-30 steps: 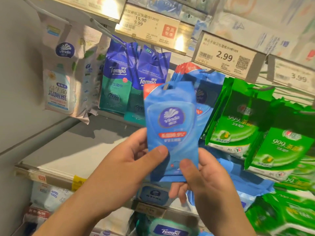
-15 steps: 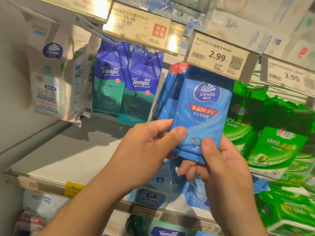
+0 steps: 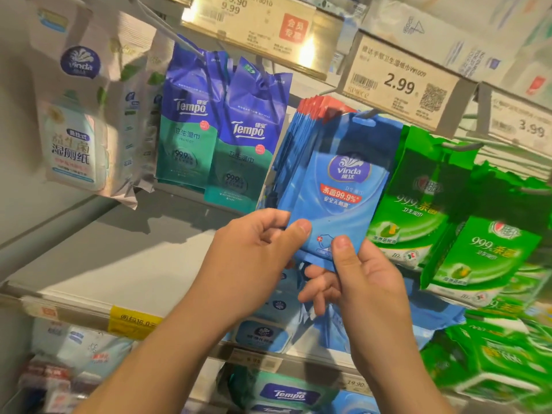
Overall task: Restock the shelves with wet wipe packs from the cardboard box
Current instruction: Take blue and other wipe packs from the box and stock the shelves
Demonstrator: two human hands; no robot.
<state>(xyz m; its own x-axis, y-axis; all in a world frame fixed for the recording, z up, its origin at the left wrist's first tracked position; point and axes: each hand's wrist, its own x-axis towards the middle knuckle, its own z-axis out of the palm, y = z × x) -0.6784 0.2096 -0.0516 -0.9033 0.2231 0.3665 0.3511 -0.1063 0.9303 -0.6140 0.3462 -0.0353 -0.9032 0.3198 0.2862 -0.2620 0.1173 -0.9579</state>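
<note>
Supermarket shelving is filling the view, with hanging wipe packs crowding a row of display hooks beneath the price tags (image 3: 400,83), one reading 2.99. At centre, a person's left hand (image 3: 254,258) and right hand (image 3: 364,282) are holding the lower edge of a blue Vinda wet wipe pack (image 3: 343,189), each thumb pressing on its front while the fingers are curling behind it. That pack is hanging at the front of a row of matching blue packs (image 3: 298,138) on a metal hook (image 3: 369,113) just below the 2.99 tag. To the left, two purple-and-teal Tempo packs (image 3: 215,135) are hanging side by side, and beyond them white Vinda packs (image 3: 74,130) are dangling near the shelf's side wall. To the right, green wipe packs (image 3: 466,222) are overlapping one another, tilted. Below the hands, a shelf edge (image 3: 89,312) is carrying a yellow label, and more blue, green and Tempo packs are lying on the lower shelves, partly blurred.
</note>
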